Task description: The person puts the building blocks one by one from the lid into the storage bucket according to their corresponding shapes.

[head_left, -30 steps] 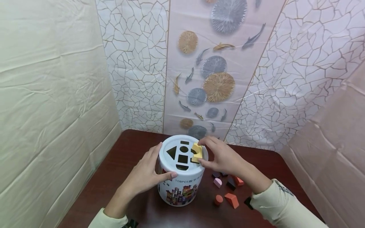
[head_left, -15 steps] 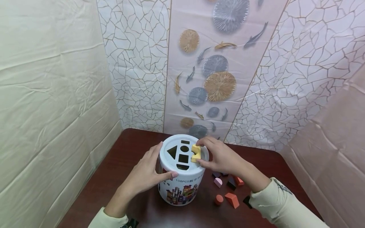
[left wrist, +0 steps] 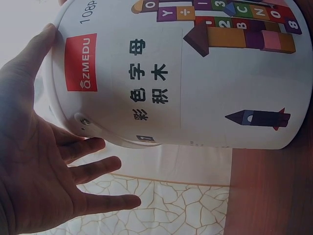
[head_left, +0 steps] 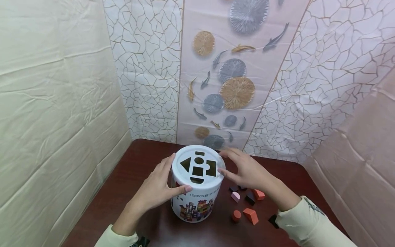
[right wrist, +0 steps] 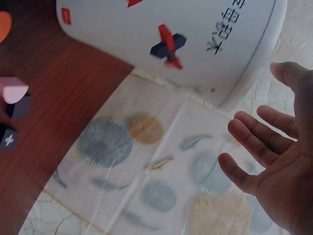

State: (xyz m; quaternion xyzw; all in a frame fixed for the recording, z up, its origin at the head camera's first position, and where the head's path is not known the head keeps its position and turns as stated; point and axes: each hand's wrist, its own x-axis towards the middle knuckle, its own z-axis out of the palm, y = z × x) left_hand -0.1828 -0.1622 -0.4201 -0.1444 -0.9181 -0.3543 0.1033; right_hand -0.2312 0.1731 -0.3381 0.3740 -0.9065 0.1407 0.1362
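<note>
A white block bucket (head_left: pixel 192 206) with printed toy pictures stands on the table, its lid (head_left: pixel 182 176) pierced by several shaped holes. At the lid's left rim rests my left hand (head_left: pixel 157 185), its thumb on the front and fingers spread along the side. The left wrist view shows that hand's fingers (left wrist: pixel 98 169) straight and apart beside the bucket wall. My right hand (head_left: pixel 243 169) hovers at the lid's right edge, holding nothing, near the arch-shaped hole (head_left: pixel 211 168). In the right wrist view its fingers (right wrist: pixel 249 137) are loosely spread. No yellow block shows now.
Right of the bucket lie a red cylinder (head_left: pixel 236 215), an orange-red wedge (head_left: pixel 251 216), a pink half-round block (head_left: pixel 236 196), a dark block (head_left: pixel 250 198) and another red block (head_left: pixel 258 194). Fabric-covered walls (head_left: pixel 145 75) stand behind and beside the dark red table (head_left: pixel 148 151).
The yellow arch block went down into its hole in the lid and out of sight. My right hand let go and drew back slightly to the right. The left hand stayed put.
</note>
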